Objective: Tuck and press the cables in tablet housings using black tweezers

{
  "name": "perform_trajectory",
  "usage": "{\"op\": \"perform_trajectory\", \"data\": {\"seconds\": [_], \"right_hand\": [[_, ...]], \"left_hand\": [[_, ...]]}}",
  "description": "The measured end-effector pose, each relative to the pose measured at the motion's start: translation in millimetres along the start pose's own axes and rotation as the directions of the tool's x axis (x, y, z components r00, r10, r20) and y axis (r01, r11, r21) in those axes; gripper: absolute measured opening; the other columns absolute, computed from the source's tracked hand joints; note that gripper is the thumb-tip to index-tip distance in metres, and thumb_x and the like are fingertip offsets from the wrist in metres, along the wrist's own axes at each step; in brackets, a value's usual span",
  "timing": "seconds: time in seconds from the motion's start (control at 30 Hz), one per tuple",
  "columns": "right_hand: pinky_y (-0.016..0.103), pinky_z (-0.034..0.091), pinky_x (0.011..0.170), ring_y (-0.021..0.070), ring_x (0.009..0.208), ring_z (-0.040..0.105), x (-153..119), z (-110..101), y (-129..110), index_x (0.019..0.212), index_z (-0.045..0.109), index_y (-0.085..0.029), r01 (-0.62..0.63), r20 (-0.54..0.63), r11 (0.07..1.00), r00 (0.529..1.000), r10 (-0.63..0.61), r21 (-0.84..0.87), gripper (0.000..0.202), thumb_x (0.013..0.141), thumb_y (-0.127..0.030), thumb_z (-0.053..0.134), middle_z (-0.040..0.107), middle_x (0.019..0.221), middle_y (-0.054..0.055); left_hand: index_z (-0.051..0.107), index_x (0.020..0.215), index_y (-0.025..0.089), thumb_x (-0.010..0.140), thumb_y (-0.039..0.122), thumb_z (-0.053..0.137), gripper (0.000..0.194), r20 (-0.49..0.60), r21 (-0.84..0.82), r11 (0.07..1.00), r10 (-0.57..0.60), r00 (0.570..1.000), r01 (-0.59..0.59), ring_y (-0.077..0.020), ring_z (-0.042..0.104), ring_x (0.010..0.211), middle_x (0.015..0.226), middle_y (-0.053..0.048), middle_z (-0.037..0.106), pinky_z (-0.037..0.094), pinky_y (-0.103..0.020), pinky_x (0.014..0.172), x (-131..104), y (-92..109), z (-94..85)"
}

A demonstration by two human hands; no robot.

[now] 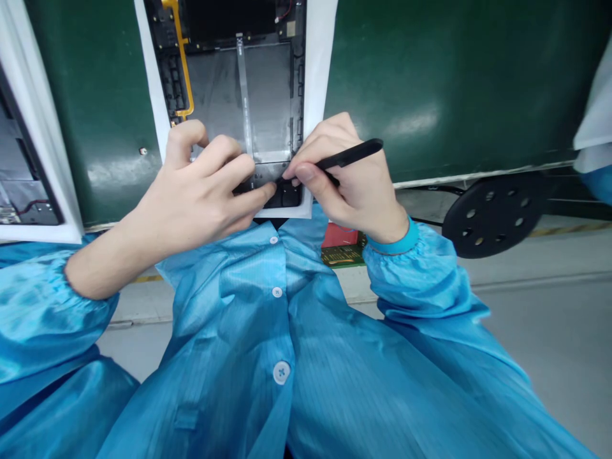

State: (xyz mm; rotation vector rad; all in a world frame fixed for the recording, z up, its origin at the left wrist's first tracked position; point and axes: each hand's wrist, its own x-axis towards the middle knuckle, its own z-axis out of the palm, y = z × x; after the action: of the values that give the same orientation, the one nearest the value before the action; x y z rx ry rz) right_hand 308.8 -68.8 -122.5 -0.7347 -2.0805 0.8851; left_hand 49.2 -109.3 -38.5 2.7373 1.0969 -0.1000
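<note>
An opened device casing (268, 95), dark grey inside with an orange flat cable (185, 70) and a pale ribbon strip (245, 95), lies on a white sheet (319, 57). My right hand (349, 178) is closed around a black pen-like tool (351, 154), whose tip points down at the casing's near end. The tip itself is partly hidden by the fingers. My left hand (205, 185) rests over the near left part of the casing, fingers bent and apart, one fingertip touching near the tool's tip. Nothing shows in it.
A second opened device (23, 172) on white sheeting lies at the far left of the green table mat (430, 83). A black round plate with holes (492, 213) stands beyond the table edge at right, near a person's sleeve (597, 182).
</note>
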Motion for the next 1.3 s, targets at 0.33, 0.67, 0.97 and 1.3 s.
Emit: {"op": "perform_trajectory", "data": {"seconds": [0.33,0.67,0.97,1.3], "right_hand": [[0.054,0.056,0.097,0.0285,0.092,0.073,1,2,2,0.101,0.068,-0.032,0.035,0.028,0.998,0.999,-0.033,-0.046,0.039,0.116,-0.054,0.039,0.079,0.093,0.005],[0.053,0.055,0.097,0.0267,0.09,0.07,-3,3,-3,0.102,0.068,-0.03,0.03,-0.002,0.994,1.0,-0.03,-0.104,0.037,0.117,-0.049,0.041,0.077,0.09,0.004],[0.053,0.055,0.1,0.0275,0.095,0.074,-8,3,3,0.099,0.071,-0.03,-0.034,-0.13,0.998,0.991,0.04,0.05,0.041,0.117,-0.051,0.042,0.076,0.092,0.005],[0.06,0.055,0.101,0.0308,0.09,0.071,-9,-5,-6,0.093,0.065,-0.032,-0.097,-0.054,0.989,0.994,0.092,-0.107,0.047,0.113,-0.064,0.036,0.076,0.088,0.006]], "left_hand": [[0.075,0.127,0.021,0.118,0.032,0.037,0.041,-0.002,0.143,0.989,0.044,0.999,-0.043,-0.0357,0.073,0.119,0.1,-0.006,0.064,0.056,-0.075,0.1,9,5,-6.3],[0.063,0.152,0.028,0.117,0.038,0.052,0.038,-0.111,-0.009,1.0,0.016,0.994,-0.017,-0.0406,0.066,0.139,0.128,-0.007,0.07,0.046,-0.081,0.113,-16,-9,15.4],[0.063,0.151,0.026,0.116,0.04,0.054,0.038,-0.152,0.264,0.955,0.177,0.972,-0.133,-0.0359,0.071,0.13,0.119,-0.008,0.071,0.059,-0.063,0.097,-13,-12,17.3],[0.064,0.154,0.027,0.115,0.039,0.058,0.041,-0.169,0.11,0.991,0.091,0.981,-0.072,-0.0426,0.066,0.139,0.123,-0.012,0.073,0.048,-0.075,0.107,-21,-10,24.7]]}}
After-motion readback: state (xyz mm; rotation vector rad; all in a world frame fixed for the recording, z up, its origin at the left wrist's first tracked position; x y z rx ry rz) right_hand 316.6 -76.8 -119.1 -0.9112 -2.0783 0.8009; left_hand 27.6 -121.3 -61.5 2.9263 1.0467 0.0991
